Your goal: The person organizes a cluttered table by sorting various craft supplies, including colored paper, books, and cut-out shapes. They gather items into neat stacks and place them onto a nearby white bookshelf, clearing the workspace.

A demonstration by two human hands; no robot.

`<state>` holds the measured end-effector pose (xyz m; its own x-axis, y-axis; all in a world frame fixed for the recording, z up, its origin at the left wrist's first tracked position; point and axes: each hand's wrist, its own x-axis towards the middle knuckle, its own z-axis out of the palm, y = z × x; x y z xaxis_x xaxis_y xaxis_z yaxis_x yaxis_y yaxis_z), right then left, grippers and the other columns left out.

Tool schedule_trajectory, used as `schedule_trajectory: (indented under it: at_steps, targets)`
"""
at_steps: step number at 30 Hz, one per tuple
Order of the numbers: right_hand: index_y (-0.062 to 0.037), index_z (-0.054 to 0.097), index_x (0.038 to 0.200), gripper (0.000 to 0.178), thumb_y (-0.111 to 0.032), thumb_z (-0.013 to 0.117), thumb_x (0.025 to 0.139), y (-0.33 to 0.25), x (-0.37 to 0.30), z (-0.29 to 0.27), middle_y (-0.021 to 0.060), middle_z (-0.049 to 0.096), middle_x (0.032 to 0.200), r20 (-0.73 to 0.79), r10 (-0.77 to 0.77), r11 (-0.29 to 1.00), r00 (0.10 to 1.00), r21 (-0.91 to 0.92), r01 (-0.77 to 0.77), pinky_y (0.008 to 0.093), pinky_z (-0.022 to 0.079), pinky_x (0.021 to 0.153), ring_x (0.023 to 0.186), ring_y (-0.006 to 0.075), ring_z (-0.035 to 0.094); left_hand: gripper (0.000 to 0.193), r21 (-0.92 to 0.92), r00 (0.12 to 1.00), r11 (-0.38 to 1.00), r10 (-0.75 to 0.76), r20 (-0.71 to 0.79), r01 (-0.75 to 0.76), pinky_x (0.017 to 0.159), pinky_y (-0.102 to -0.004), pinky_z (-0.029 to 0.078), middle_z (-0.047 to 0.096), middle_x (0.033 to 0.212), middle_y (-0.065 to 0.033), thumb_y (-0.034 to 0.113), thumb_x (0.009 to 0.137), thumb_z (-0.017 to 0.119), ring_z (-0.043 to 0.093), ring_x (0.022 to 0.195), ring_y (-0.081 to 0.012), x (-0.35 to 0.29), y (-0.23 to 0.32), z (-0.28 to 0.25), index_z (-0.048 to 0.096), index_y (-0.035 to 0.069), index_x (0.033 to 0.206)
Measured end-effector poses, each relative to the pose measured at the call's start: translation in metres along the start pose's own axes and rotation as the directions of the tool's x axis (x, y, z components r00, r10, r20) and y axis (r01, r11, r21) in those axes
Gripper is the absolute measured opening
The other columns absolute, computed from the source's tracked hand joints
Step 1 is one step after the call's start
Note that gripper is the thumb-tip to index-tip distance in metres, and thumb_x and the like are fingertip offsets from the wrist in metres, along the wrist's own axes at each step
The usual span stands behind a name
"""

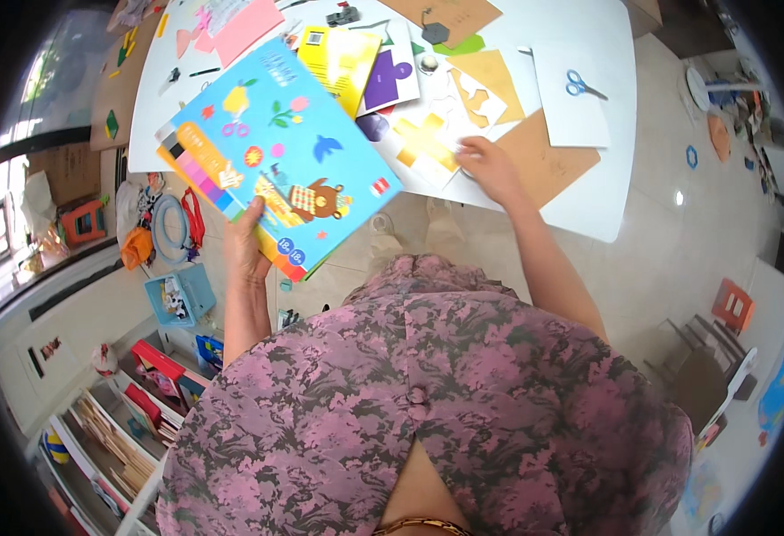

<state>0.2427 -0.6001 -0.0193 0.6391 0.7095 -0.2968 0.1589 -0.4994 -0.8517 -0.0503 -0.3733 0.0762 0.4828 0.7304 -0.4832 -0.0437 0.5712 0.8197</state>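
Note:
My left hand [247, 239] grips a large blue booklet [294, 161] by its lower left edge, thumb on the cover. The booklet is tilted above the table's near edge. Its cover has a bear, flowers, a bird and a strip of color swatches. On the right, my right hand [490, 170] is over the near edge of the table. Its fingers are drawn together beside a yellow-and-white sheet [425, 143]; whatever is between them is hidden. Behind the booklet lie a yellow sheet [343, 62] and a white card with a purple shape [390, 79].
The white table [620, 170] bears brown paper [548, 156], a cut-out white sheet [477, 96], blue-handled scissors [579, 85] on white paper, and pink paper [245, 27]. A blue bin [180, 295] and shelves with books [124, 447] stand at the lower left.

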Motion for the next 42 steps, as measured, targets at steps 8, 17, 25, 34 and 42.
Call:
schedule_trajectory:
  at_steps: [8, 17, 25, 34, 42]
  targets:
    - [-0.0029, 0.059, 0.108, 0.027, -0.016, 0.051, 0.085, -0.1, -0.022, -0.075, 0.0063, 0.058, 0.072, 0.266, 0.006, 0.869, 0.964, 0.475, -0.137, 0.0226, 0.039, 0.056, 0.065, 0.01, 0.052, 0.043, -0.069, 0.923, 0.978, 0.163, -0.347, -0.199, 0.087, -0.0428, 0.048, 0.052, 0.116, -0.0165, 0.003, 0.086, 0.05, 0.057, 0.101, -0.0302, -0.02, 0.003, -0.026, 0.035, -0.001, 0.127]
    - [-0.0148, 0.049, 0.067, 0.027, -0.032, 0.047, 0.087, -0.317, -0.122, -0.131, 0.0047, 0.046, 0.061, 0.212, -0.977, 0.211, 0.005, 0.972, 0.108, 0.0308, 0.032, 0.047, 0.054, 0.0182, 0.045, 0.035, -0.23, 0.911, 0.957, 0.072, -0.406, -0.178, 0.08, -0.0389, 0.052, 0.054, 0.113, -0.0174, 0.002, 0.087, 0.047, 0.06, 0.096, -0.0275, -0.012, -0.01, -0.015, 0.039, -0.005, 0.121]
    - [-0.0243, 0.044, 0.071, 0.024, -0.04, 0.044, 0.089, -0.31, -0.139, -0.129, 0.0025, 0.042, 0.058, 0.229, -0.974, 0.227, 0.001, 0.966, 0.125, 0.028, 0.025, 0.043, 0.05, 0.0154, 0.04, 0.035, -0.205, 0.912, 0.955, 0.121, -0.391, -0.215, 0.08, -0.04, 0.052, 0.054, 0.112, -0.0176, 0.002, 0.088, 0.046, 0.059, 0.097, -0.0275, -0.008, -0.012, -0.027, 0.039, -0.005, 0.121]
    - [-0.0225, 0.058, 0.09, 0.012, -0.024, 0.046, 0.086, -0.271, -0.06, -0.07, 0.0045, 0.052, 0.072, 0.297, -0.927, 0.325, 0.23, 0.941, 0.096, 0.0265, 0.035, 0.051, 0.064, 0.0155, 0.051, 0.034, -0.212, 0.896, 0.956, 0.092, -0.433, -0.201, 0.08, -0.0393, 0.052, 0.054, 0.112, -0.0164, 0.002, 0.088, 0.047, 0.06, 0.096, -0.0269, -0.004, -0.028, -0.043, 0.04, -0.004, 0.12]
    - [-0.0035, 0.055, 0.103, 0.033, -0.028, 0.062, 0.081, -0.06, 0.178, 0.071, 0.007, 0.055, 0.085, 0.136, 0.289, 0.921, 0.947, 0.23, -0.314, 0.0312, 0.046, 0.059, 0.074, 0.0166, 0.054, 0.037, -0.198, 0.869, 0.967, 0.041, -0.493, -0.158, 0.079, -0.0408, 0.053, 0.054, 0.113, -0.0167, 0.002, 0.087, 0.048, 0.06, 0.096, -0.0278, -0.001, -0.033, -0.037, 0.038, -0.002, 0.122]
